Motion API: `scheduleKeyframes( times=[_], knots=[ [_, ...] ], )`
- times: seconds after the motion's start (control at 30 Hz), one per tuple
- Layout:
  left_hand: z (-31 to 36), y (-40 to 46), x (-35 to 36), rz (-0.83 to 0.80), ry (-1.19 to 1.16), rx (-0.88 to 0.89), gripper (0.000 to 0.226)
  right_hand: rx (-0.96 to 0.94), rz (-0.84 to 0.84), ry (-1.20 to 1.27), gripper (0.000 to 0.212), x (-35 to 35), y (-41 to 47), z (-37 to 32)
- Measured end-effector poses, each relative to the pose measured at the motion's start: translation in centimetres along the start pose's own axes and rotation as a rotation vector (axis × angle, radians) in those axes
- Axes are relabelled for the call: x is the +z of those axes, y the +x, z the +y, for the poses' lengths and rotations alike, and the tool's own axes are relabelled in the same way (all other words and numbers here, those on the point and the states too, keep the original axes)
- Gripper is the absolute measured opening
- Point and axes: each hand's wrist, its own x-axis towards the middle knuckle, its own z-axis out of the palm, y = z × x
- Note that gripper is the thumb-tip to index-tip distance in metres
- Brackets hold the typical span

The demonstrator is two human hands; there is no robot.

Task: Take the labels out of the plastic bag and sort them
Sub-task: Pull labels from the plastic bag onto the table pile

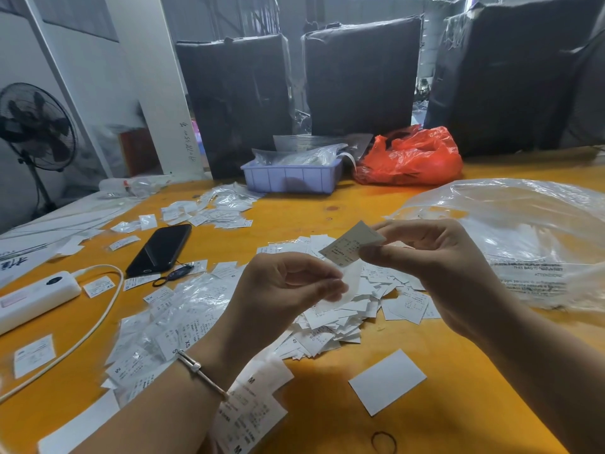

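Note:
My right hand (435,260) pinches a small white printed label (352,244) between thumb and fingers, raised above the table. Just below and to its left, my left hand (288,290) pinches a small clear plastic sleeve (347,283). Under both hands lies a heap of loose white labels (343,319). To its left is a spread of labels in clear sleeves (176,319) marked XS, S and M. A large clear plastic bag (523,231) lies at the right.
A black phone (160,249), a white power bank (32,298) with its cable, a blank white card (388,381) and a rubber band (383,442) lie on the orange table (442,421). A lilac tray (291,178) and red bag (412,158) sit at the back.

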Motion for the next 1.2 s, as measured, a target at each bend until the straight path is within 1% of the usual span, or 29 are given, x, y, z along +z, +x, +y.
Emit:
scheduleKeyframes(
  times=[0.13, 0.2, 0.3, 0.4, 0.5, 0.63, 0.77, 0.97, 1.1, 1.13, 1.2],
  knots=[
    [0.05, 0.00, 0.00, -0.019, -0.013, -0.032, 0.024, 0.052, 0.022, 0.142, 0.010, -0.16, 0.15, -0.19],
    [-0.02, 0.01, 0.05, -0.026, -0.016, -0.036, 0.025, 0.072, 0.004, 0.153, 0.008, -0.23, 0.18, -0.19],
    [-0.09, 0.05, 0.10, -0.022, -0.039, -0.034, 0.023, 0.106, -0.031, 0.096, 0.011, -0.14, 0.08, -0.08],
    [0.01, 0.05, 0.08, -0.023, -0.043, -0.027, 0.021, 0.118, -0.022, 0.034, 0.015, -0.01, 0.05, 0.06],
    [0.05, 0.05, 0.05, -0.026, -0.047, -0.019, 0.022, 0.097, -0.016, 0.008, 0.014, -0.04, 0.12, 0.13],
    [-0.02, -0.04, 0.03, -0.031, -0.043, -0.018, 0.023, 0.062, -0.006, -0.014, 0.020, -0.17, 0.23, 0.19],
    [-0.11, -0.02, 0.05, -0.044, -0.015, -0.015, 0.023, 0.067, -0.007, -0.032, 0.025, -0.43, 0.24, 0.41],
    [-0.16, -0.01, 0.07, -0.040, -0.014, -0.017, 0.021, 0.073, -0.009, -0.053, 0.018, -0.72, 0.57, 0.58],
    [-0.14, -0.01, -0.09, -0.029, 0.008, -0.024, 0.025, 0.071, -0.029, -0.085, 0.022, -0.94, 0.41, 0.64],
    [-0.16, -0.01, -0.11, -0.032, 0.013, -0.027, 0.026, 0.070, -0.026, -0.103, 0.020, -0.94, 0.45, 0.67],
    [-0.20, 0.02, -0.05, -0.045, 0.015, -0.038, 0.023, 0.059, -0.012, -0.161, 0.008, -0.91, 0.50, 0.67]
  ],
)
